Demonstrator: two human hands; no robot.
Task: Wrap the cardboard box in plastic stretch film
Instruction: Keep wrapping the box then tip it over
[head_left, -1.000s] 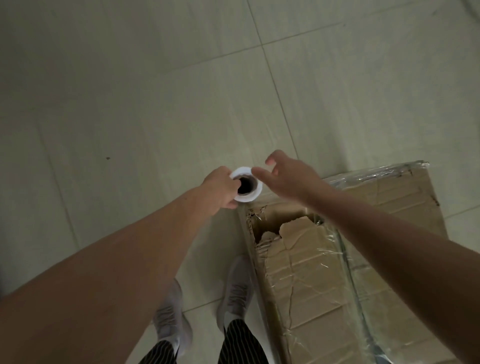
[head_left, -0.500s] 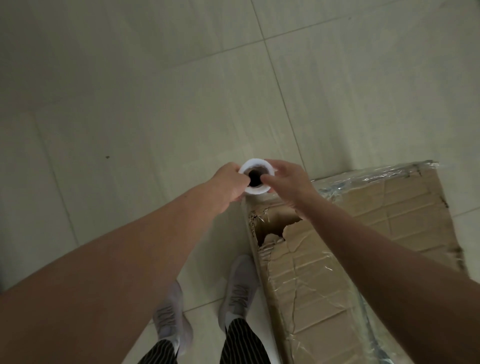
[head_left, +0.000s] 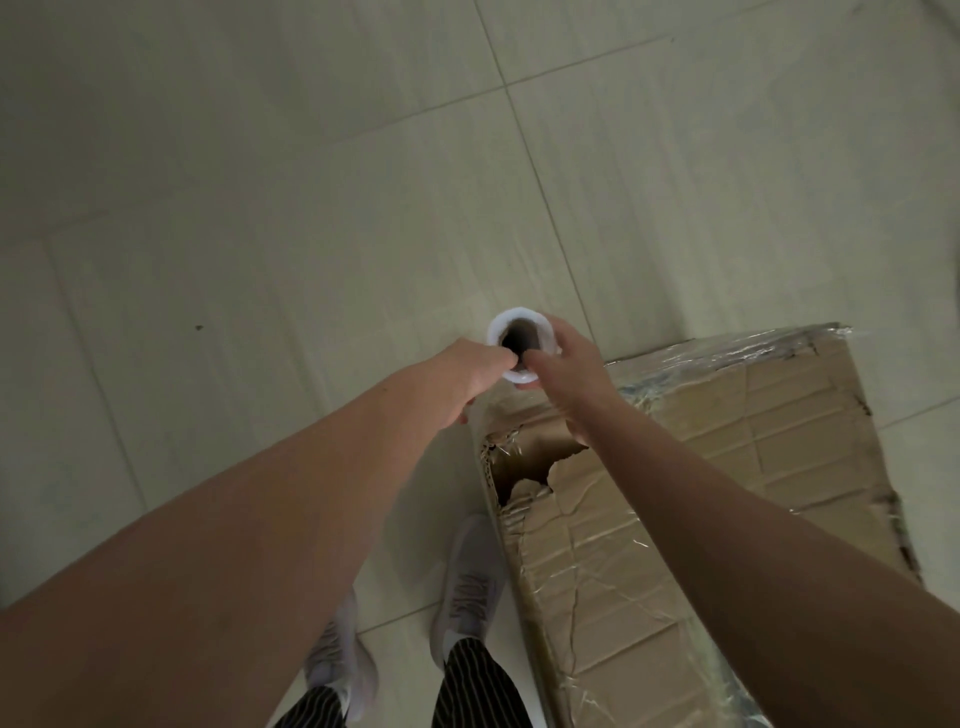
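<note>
Cardboard box (head_left: 727, 493), torn open and partly filmed, lies on the floor (head_left: 260, 182) at right. Film roll (head_left: 519, 332) stands at its far-left corner. Right hand (head_left: 569, 374), apart a second ago, now grips it opposite the left hand (head_left: 467, 376); both hands' fingers curl around it.

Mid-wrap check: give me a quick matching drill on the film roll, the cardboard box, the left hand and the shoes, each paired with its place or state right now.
Things:
1. film roll
2. cardboard box
3. left hand
4. shoes

Places or states:
A. on the tiled floor, left of the box
B. torn open at one corner, partly covered in film
C. gripping the roll from its left side
D. upright, its hollow core facing the camera, held between both hands

Pairs: 1-D, 2-B, 3-C, 4-A
</note>
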